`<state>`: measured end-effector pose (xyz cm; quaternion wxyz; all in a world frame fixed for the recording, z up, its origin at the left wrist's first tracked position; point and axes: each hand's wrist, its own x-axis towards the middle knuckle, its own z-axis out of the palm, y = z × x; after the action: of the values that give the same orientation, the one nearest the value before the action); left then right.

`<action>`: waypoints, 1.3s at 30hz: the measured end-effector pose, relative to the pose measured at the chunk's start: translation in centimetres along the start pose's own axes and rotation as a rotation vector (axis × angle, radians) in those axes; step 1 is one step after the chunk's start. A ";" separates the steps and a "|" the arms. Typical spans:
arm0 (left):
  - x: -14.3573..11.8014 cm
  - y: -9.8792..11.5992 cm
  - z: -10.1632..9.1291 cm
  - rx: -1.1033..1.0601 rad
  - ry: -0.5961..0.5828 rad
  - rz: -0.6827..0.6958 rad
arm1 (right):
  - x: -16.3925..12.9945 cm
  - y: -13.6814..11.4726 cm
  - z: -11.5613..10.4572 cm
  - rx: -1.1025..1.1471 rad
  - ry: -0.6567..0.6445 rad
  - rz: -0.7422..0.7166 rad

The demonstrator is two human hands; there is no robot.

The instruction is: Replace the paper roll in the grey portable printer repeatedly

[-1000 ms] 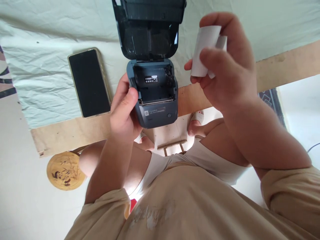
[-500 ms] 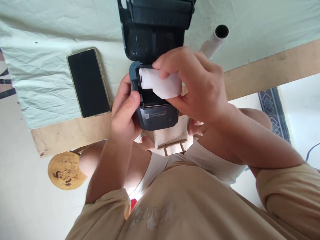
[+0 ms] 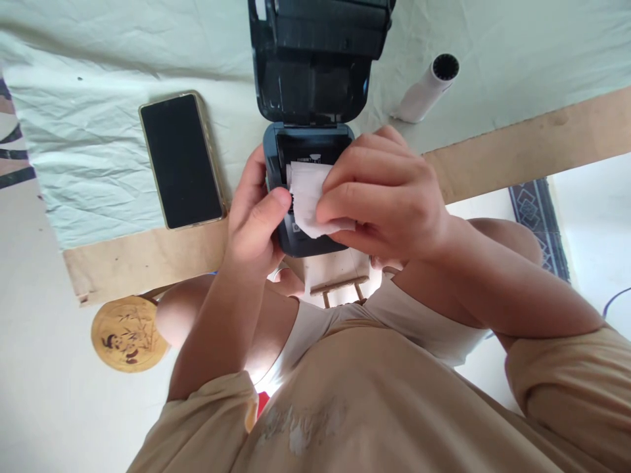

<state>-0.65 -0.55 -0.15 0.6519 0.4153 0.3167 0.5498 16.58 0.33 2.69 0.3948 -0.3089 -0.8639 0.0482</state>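
A dark portable label printer point(image 3: 315, 247) is at the table's near edge, its lid point(image 3: 313, 85) swung back away from me. My left hand point(image 3: 256, 217) grips the printer's left side, thumb over the rim. Inside its opening and over the front edge lies a white paper roll point(image 3: 306, 197), its loose end towards me. My right hand point(image 3: 382, 187) is closed on the paper roll, fingers pinching its right part. Much of the roll's right side is hidden under those fingers.
Left of the printer a phone point(image 3: 181, 161) in a clear case lies on the pale green cloth point(image 3: 73, 190). A white cylinder point(image 3: 426, 89) with a dark open end lies to the right. Below the table's wooden edge point(image 3: 148, 259) is a round stool point(image 3: 129, 334).
My right hand has moved the paper roll towards me, from the back of the printer's compartment to its front edge. The left hand keeps its hold on the printer.
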 end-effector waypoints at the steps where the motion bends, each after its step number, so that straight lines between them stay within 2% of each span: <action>1: 0.0 0.0 -0.1 0.019 -0.002 0.005 | -0.1 0.0 0.1 -0.001 -0.007 -0.014; 4: 0.1 -0.2 -0.4 0.090 -0.017 0.019 | -0.1 0.3 0.1 0.043 -0.057 -0.034; 6: 0.1 -0.2 -0.5 0.132 -0.027 0.017 | 0.0 0.5 -0.1 0.103 -0.027 -0.003; 9: 0.3 -0.4 -0.6 0.157 -0.023 0.021 | 0.2 1.1 -0.5 0.159 0.180 0.056; 12: 0.4 -0.8 -0.9 0.159 -0.043 0.057 | 0.5 1.5 -0.7 0.186 0.343 0.258; 13: 0.5 -0.9 -1.1 0.162 -0.057 0.062 | 0.6 1.5 -0.7 0.214 0.349 0.350; 15: 0.6 -1.1 -1.5 0.172 -0.092 0.071 | 0.7 1.5 -0.8 0.310 0.331 0.428; 17: 0.7 -1.3 -1.9 0.193 -0.134 0.092 | 0.8 1.4 -0.7 0.362 0.318 0.395; 22: 0.8 -1.6 -2.3 0.216 -0.207 0.175 | 0.9 1.6 -0.5 0.291 0.325 0.370; 31: 0.8 -1.9 -2.3 0.201 -0.154 0.129 | 0.2 2.9 -0.4 0.372 0.110 0.236; 34: 1.3 -2.3 -3.2 0.197 -0.226 0.191 | -0.1 2.8 -0.6 0.318 0.016 0.278; 36: 1.7 -2.6 -3.9 0.215 -0.344 0.242 | -0.2 2.6 -0.8 0.307 -0.022 0.288; 39: 2.0 -2.7 -4.2 0.225 -0.382 0.236 | -0.2 2.5 -0.9 0.322 -0.047 0.279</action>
<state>-2.72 2.09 -4.37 0.5809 0.6157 0.1963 0.4950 18.55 2.09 2.35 0.4083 -0.3569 -0.8030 0.2471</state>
